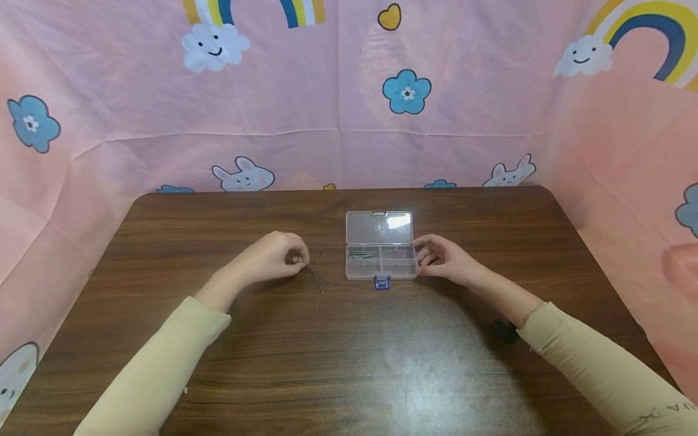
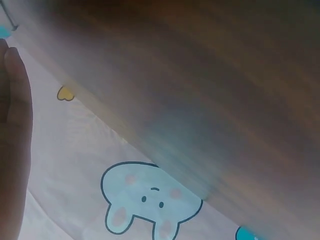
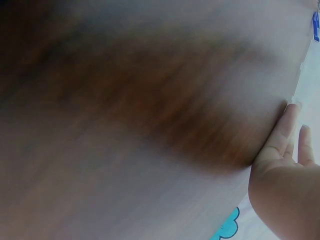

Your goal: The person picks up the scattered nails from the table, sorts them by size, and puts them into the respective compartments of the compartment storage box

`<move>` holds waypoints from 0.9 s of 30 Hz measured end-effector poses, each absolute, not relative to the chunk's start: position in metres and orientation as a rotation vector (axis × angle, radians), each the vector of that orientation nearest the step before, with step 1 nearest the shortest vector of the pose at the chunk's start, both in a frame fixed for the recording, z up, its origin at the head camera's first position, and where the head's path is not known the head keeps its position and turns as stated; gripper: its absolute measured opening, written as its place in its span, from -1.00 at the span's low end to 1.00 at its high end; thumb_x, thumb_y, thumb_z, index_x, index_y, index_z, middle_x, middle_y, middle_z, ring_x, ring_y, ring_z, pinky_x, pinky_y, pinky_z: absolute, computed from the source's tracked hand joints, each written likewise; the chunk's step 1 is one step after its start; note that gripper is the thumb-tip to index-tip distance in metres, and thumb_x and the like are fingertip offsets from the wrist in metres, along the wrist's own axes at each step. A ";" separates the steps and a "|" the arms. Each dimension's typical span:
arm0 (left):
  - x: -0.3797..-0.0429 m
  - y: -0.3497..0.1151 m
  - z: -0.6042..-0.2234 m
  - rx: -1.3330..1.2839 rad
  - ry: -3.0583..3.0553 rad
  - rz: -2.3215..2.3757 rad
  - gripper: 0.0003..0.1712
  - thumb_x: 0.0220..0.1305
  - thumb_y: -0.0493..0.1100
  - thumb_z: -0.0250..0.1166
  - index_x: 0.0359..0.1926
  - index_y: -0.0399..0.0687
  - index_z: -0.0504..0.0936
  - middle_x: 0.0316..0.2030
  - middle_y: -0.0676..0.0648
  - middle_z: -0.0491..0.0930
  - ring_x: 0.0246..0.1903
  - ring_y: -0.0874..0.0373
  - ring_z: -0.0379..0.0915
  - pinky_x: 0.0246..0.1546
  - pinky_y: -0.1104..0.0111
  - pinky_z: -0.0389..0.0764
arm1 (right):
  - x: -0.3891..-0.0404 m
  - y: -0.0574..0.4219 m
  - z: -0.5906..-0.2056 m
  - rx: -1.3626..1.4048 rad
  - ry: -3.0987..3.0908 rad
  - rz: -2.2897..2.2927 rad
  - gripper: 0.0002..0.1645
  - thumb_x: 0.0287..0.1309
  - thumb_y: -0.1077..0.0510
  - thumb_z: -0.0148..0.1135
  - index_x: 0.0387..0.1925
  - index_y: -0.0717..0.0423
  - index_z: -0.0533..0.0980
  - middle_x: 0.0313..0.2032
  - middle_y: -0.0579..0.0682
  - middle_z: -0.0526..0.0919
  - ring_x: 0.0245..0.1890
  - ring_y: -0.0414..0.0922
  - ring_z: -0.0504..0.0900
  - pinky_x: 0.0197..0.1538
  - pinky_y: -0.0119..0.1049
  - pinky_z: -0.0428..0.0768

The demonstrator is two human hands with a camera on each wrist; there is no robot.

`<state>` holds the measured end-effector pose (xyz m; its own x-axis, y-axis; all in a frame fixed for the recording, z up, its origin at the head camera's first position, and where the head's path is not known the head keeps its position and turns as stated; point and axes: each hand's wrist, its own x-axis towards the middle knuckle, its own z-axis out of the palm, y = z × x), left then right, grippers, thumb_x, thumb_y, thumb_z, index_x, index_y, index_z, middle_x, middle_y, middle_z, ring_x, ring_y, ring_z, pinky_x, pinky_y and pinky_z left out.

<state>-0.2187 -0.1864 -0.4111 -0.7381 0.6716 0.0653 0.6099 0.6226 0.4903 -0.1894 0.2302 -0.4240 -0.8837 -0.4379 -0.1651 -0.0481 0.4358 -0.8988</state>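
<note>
Head view: an open, clear plastic compartment box [image 1: 399, 269] holds slim metallic nails [image 1: 361, 255] at back left. Left of it lie loose thin metal nails [image 1: 318, 284]; the left hand's [image 1: 275, 257] thumb and fingertips bend together beside them, whether pinching one I cannot tell. The right hand [image 1: 447, 260] grips the box's right side.

Left wrist view: fingers at the edge; grip unseen.

Right wrist view: thumb touching the box.

The box [image 1: 399, 267] sits on the table [image 1: 262, 363], its open lid [image 1: 376, 228] on the far side, its clasp [image 1: 382, 283] on the near side. Inside it, far left, are some nails [image 1: 364, 255]. Left of the box lie loose nails [image 1: 318, 283] (one nearer than the rest). The left hand [image 1: 275, 257] is left of these, perhaps touching one; the right hand [image 1: 444, 259] meets the box's right end. Cloth [image 1: 305, 157] hangs behind.
</note>
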 end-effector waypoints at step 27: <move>-0.242 -0.125 -0.404 1.098 2.785 0.816 -0.90 0.29 -0.37 0.40 -0.26 -0.12 0.80 -0.28 -0.02 0.75 -0.32 0.17 0.56 -0.21 0.34 0.64 | -0.189 0.230 -0.424 -0.435 2.306 -1.468 -0.33 0.29 0.39 0.36 0.38 0.37 0.36 -0.02 0.32 0.65 -0.13 -0.22 0.64 -0.05 -0.45 0.65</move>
